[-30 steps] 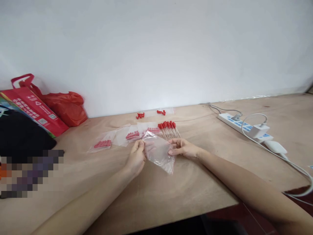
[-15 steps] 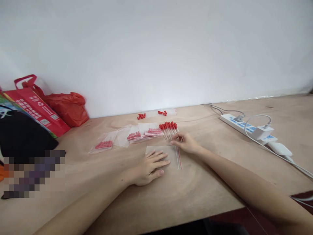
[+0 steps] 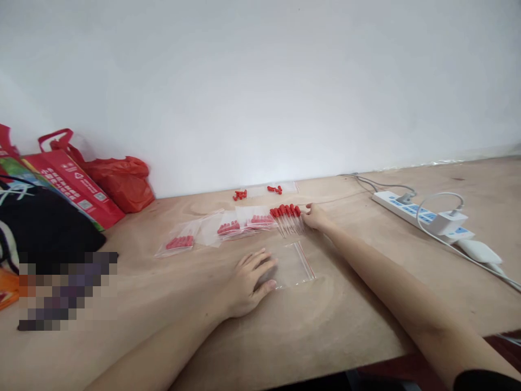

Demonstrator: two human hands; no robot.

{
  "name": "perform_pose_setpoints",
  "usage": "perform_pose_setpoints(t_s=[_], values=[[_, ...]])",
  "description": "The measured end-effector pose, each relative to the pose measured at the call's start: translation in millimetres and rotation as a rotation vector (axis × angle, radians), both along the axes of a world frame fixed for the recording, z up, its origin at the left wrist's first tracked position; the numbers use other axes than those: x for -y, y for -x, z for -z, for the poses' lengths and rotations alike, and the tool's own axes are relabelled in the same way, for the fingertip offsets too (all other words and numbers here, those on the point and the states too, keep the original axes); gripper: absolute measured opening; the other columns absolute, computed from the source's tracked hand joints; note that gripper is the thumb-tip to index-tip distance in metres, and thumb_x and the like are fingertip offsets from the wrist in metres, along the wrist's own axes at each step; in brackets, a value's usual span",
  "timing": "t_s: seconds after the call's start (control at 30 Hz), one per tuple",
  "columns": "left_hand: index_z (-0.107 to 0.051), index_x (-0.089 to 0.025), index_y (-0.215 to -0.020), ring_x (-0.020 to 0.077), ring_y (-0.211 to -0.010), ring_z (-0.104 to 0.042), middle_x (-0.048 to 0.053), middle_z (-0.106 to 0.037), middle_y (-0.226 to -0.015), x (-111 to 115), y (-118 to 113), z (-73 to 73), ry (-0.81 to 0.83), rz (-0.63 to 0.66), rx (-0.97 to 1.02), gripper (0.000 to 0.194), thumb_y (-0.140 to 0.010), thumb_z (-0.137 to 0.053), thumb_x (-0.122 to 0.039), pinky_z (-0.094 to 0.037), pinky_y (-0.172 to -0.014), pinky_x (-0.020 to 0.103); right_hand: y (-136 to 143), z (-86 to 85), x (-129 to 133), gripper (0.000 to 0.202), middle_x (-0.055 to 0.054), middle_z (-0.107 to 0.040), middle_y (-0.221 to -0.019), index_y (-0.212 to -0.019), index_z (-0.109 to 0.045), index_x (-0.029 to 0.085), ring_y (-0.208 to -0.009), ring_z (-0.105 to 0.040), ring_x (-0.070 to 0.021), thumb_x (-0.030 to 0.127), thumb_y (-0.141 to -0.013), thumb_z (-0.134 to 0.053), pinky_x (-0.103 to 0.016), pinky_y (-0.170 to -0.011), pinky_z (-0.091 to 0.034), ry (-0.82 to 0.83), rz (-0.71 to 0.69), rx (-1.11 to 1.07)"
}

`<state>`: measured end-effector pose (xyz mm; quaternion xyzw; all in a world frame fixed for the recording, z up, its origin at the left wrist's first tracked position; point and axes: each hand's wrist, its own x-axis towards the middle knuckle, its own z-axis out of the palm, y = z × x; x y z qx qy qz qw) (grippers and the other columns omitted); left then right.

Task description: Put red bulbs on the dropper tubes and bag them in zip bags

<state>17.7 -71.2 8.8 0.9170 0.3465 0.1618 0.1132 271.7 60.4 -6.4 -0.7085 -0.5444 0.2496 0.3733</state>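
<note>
A row of several droppers (image 3: 290, 222) with red rubber bulbs and clear stems lies side by side on the wooden table. My right hand (image 3: 316, 217) is at the row's right end, its fingers bent beside the last bulb. A small gap shows between thumb and forefinger, with nothing visibly held. Nearer to me, a clear zip bag (image 3: 291, 266) lies flat, its red-lined edge to the right. Arched over the bag's left part is my left hand (image 3: 252, 279), open, thumb apart from the fingers. Left of the droppers, overlapping clear bags (image 3: 209, 231) contain red bulbs.
Loose red bulbs (image 3: 240, 195) and more red bulbs (image 3: 274, 189) lie near the wall, by another clear bag (image 3: 288, 187). A white power strip (image 3: 423, 214) with chargers and cables is on the right. Red bags (image 3: 126, 184) and a black bag (image 3: 49, 228) crowd the left.
My right hand has moved from the droppers' stems to beside the bulbs at the right end. My left hand has arched and shifted off part of the bag, now more exposed.
</note>
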Motion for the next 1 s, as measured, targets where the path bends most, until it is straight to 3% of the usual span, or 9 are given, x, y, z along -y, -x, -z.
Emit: perform_pose_setpoints(t_s=[0.13,0.23,0.33,0.43,0.63,1.0], values=[[-0.045,-0.023,-0.122,0.0252,-0.12,-0.037,0.01,-0.044,-0.128,-0.7,3.0,-2.0,0.036,-0.016,-0.005,0.041,-0.083,-0.043,-0.035,-0.029,-0.099,0.046,-10.3,-5.2,12.3,0.055,-0.009,-0.057,-0.077,-0.125,-0.033,0.006,-0.061,-0.053,-0.0163,0.026,-0.076,-0.049,-0.027,-0.055,-0.04,-0.031,-0.045,-0.069],[-0.044,-0.022,-0.123,0.0254,-0.12,-0.036,0.01,-0.042,-0.13,-0.3,2.6,-1.5,0.053,-0.014,-0.028,0.042,-0.083,-0.043,-0.034,-0.027,-0.1,0.047,-19.5,-4.7,30.8,0.056,0.0,-0.05,-0.063,-0.129,-0.025,0.008,-0.051,-0.047,-0.0122,0.027,-0.079,-0.043,-0.025,-0.049,-0.038,-0.064,-0.149,-0.173],[-0.044,-0.023,-0.123,0.0256,-0.121,-0.036,0.009,-0.042,-0.13,-1.3,2.3,-0.6,0.053,-0.013,-0.021,0.042,-0.083,-0.043,-0.036,-0.026,-0.101,0.047,-25.0,0.5,55.6,0.067,0.008,-0.04,-0.056,-0.132,-0.011,0.015,-0.042,-0.04,-0.0092,0.028,-0.076,-0.044,-0.022,-0.042,-0.034,-0.112,-0.282,-0.411],[-0.045,-0.023,-0.122,0.0259,-0.12,-0.036,0.009,-0.042,-0.13,-2.0,2.0,-0.5,0.042,-0.018,-0.015,0.042,-0.082,-0.044,-0.037,-0.028,-0.1,0.047,-22.9,5.4,80.4,0.079,0.009,-0.04,-0.057,-0.133,-0.001,0.02,-0.043,-0.041,-0.0089,0.026,-0.07,-0.049,-0.021,-0.04,-0.036,-0.153,-0.254,-0.594],[-0.045,-0.02,-0.122,0.026,-0.121,-0.036,0.011,-0.042,-0.13,-0.4,-0.2,-3.6,0.041,-0.033,-0.061,0.043,-0.082,-0.044,-0.036,-0.028,-0.1,0.046,-6.8,6.5,105.9,0.075,0.007,-0.043,-0.065,-0.131,-0.009,0.023,-0.047,-0.047,-0.0077,0.025,-0.069,-0.052,-0.022,-0.044,-0.044,-0.167,-0.13,-0.738],[-0.042,-0.019,-0.124,0.0246,-0.122,-0.034,0.009,-0.04,-0.131,1.2,-2.4,-7.3,0.061,-0.053,-0.098,0.044,-0.083,-0.044,-0.036,-0.026,-0.101,0.045,6.2,7.8,109.8,0.058,0.007,-0.046,-0.068,-0.111,-0.026,0.024,-0.051,-0.054,-0.0089,0.034,-0.066,-0.061,-0.026,-0.05,-0.049,-0.222,-0.183,-0.808]])
